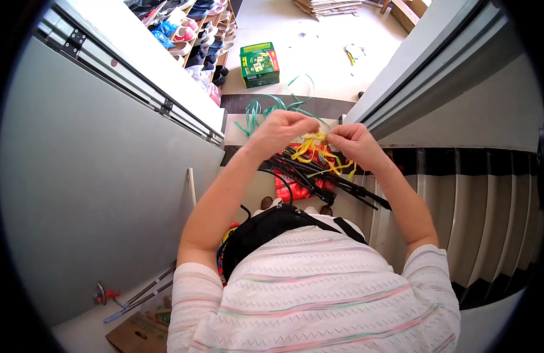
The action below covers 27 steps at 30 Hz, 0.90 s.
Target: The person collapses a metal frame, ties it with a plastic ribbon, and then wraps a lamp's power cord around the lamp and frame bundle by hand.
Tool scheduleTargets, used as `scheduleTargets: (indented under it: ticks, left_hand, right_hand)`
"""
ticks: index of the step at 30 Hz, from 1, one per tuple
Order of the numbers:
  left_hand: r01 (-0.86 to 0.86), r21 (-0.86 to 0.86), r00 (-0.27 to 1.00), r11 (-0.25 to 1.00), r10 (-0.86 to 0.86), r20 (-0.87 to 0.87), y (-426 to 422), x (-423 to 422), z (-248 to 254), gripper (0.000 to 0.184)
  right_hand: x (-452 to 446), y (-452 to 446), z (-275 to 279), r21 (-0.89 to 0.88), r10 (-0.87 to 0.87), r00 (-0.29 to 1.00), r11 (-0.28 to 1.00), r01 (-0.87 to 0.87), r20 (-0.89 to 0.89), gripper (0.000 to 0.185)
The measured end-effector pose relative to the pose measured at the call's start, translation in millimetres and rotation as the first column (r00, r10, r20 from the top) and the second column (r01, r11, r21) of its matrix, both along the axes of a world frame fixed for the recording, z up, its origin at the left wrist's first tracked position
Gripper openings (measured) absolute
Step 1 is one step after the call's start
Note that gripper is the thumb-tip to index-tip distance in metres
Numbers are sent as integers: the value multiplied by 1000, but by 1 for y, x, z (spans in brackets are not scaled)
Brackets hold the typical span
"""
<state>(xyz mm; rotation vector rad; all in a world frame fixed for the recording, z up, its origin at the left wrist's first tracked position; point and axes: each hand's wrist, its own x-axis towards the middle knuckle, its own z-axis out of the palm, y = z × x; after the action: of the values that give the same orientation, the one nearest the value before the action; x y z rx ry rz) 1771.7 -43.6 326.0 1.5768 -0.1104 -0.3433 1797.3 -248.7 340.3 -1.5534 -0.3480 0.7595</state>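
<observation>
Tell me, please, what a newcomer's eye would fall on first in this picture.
Probably the tangle of bright yellow strips at the centre, by the pinched fingertips of the left hand and right hand. Just beneath, black poles lie over something bright red. Beyond the doorway, a green box stands out on the pale floor, right of the crowded shoes.

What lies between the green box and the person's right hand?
Loops of green ribbon and a dark floor strip, as the head view shows.
</observation>
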Motion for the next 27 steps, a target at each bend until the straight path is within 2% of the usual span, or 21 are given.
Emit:
scheduleTargets:
  ticks: [1, 2, 3, 4, 8, 11, 18, 20, 22, 23, 24, 26, 27]
  left_hand:
    - [20, -4, 997, 1000, -20, -72, -6, 1, -3, 23]
    - [65, 132, 998, 989, -60, -36, -11, 3, -8, 24]
    - [87, 135, 995, 987, -81, -53, -13, 2, -7, 24]
    - [112, 139, 992, 984, -103, -70, -14, 1, -3, 23]
    - [178, 105, 983, 978, -172, -67, -17, -4, 4, 24]
    - [179, 14, 980, 984, -177, -90, -16, -4, -1, 22]
    - [134, -176, 986, 975, -148, -72, -16, -12, 2, 22]
    - [100, -189, 991, 977, -116, -74, -18, -16, 5, 21]
    - [59, -182, 995, 982, -72, -68, -21, -19, 6, 20]
    - [20, -125, 1000, 992, -21, -3, -22, -21, 3, 18]
    - [-23, -70, 998, 997, 27, 65, -23, -22, -1, 17]
    - [-107, 80, 973, 991, 87, 214, -23, -24, 0, 14]
    - [-150, 172, 951, 974, 95, 293, -24, -26, 7, 13]
  right_hand:
    - [1, -1, -5, -21, 29, 997, 999, -27, 67, 19]
    - [3, -3, -13, -43, 56, 990, 998, -50, 133, 18]
    - [5, -5, -17, -68, 82, 977, 995, -70, 198, 17]
    - [5, -9, -18, -126, 74, 979, 991, -50, 191, 17]
    - [4, -16, -12, -141, 97, 949, 988, -57, 299, 16]
    - [4, -22, -2, -99, 14, 982, 995, 4, 190, 15]
    - [9, -28, -3, -43, -8, 977, 999, 17, 211, 15]
    - [9, -27, -6, -60, -2, 976, 998, 15, 216, 14]
    - [9, -23, -2, -32, -15, 956, 999, 25, 294, 13]
    - [9, -22, 1, -17, -21, 943, 999, 29, 332, 12]
    - [10, -21, 4, -38, -58, 868, 995, 88, 493, 12]
    - [11, -19, 10, -49, -100, 636, 976, 212, 765, 11]
    - [9, -19, 13, -83, -60, 686, 981, 173, 725, 11]
